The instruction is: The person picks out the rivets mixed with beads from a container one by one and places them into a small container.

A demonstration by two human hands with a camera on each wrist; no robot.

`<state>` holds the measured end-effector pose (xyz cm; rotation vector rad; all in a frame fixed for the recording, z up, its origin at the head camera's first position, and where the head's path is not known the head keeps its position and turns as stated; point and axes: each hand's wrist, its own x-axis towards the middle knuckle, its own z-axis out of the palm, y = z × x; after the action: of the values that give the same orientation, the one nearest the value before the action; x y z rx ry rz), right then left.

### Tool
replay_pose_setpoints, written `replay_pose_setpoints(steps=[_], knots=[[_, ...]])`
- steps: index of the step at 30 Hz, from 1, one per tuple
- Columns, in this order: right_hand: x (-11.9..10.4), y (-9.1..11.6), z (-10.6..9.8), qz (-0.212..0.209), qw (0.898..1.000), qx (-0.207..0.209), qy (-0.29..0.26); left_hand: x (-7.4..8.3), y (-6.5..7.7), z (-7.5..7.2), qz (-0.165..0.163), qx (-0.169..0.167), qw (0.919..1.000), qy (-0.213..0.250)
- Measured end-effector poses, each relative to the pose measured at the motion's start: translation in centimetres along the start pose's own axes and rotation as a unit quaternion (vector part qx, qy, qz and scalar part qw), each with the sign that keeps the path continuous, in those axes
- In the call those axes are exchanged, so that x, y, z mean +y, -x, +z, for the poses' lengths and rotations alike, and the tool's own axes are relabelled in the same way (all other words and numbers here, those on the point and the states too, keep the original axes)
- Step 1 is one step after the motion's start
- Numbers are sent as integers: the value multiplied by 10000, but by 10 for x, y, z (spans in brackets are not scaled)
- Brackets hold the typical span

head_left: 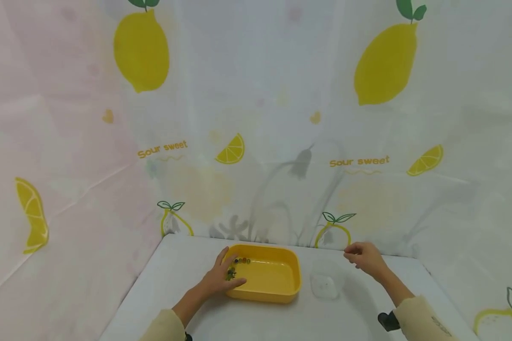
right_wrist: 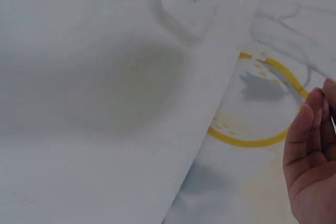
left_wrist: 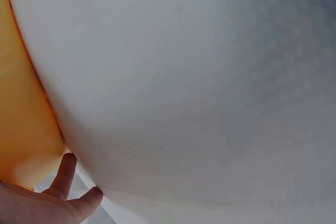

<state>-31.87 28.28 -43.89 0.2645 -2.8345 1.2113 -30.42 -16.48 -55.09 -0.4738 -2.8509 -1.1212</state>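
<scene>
My left hand (head_left: pixel 218 278) lies over the left side of a yellow rectangular tray (head_left: pixel 299 272), thumb over the inside and fingers spread along the rim. In the left wrist view, two fingers of the left hand (left_wrist: pixel 52 203) show beside the tray's orange-yellow wall (left_wrist: pixel 29 108). Small multicoloured marbles (head_left: pixel 244 261) sit along the far left inner edge; more, greenish marbles (head_left: pixel 231 273) lie at the left, partly behind the hand. To the right, my right hand (head_left: pixel 367 258) is raised over the back of the table, fingertips brought together against the thumb. No object shows between those fingertips.
Between the tray and my right hand, a small clear dish (head_left: pixel 324 286) stands on the white table (head_left: pixel 281 322), with tiny clear pieces in it. A lemon-printed sheet (head_left: pixel 264 118) rises straight behind the table's back edge and at both sides.
</scene>
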Motion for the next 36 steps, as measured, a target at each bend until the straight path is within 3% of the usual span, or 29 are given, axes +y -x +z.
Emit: replay_pose_setpoints(steps=[9,21,30,36], knots=[[12,9,16,134,9998,-102,104,-3,1,3,98,-103,9999,-61],[9,8,25,112,9998,-163,98,3,1,-4,25,-3,9998,-185],[17,12,33,206,9994,-171,200,-2,0,5,-60,-104,9999,-78],[17,7,36,151,9994,-153,254,3,0,-3,-70,-11,9999,-137]])
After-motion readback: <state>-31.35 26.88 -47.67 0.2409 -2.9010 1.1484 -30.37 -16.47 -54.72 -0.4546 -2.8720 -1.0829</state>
